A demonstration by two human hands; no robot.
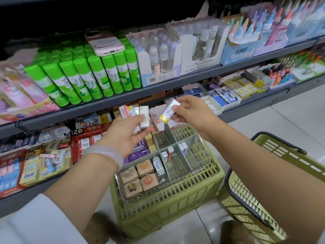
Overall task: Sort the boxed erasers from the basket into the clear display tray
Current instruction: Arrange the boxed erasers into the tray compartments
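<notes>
While the clear display tray [202, 166] sits on top of an upturned green crate [175, 205] on the pale tiled shop floor [281, 110], both hands hover just above its far end. The left hand [126, 134] grips a fan of boxed erasers [139, 113], and the right hand [191, 110] pinches a yellow-ended eraser box [168, 112]. Right of the tray there's a green basket [274, 187], and behind it are stocked stationery shelves [158, 87].

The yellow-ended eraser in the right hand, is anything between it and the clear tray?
Nothing visible. The right hand holds the yellow-ended eraser above the clear tray, whose far compartments below it lie open.
</notes>
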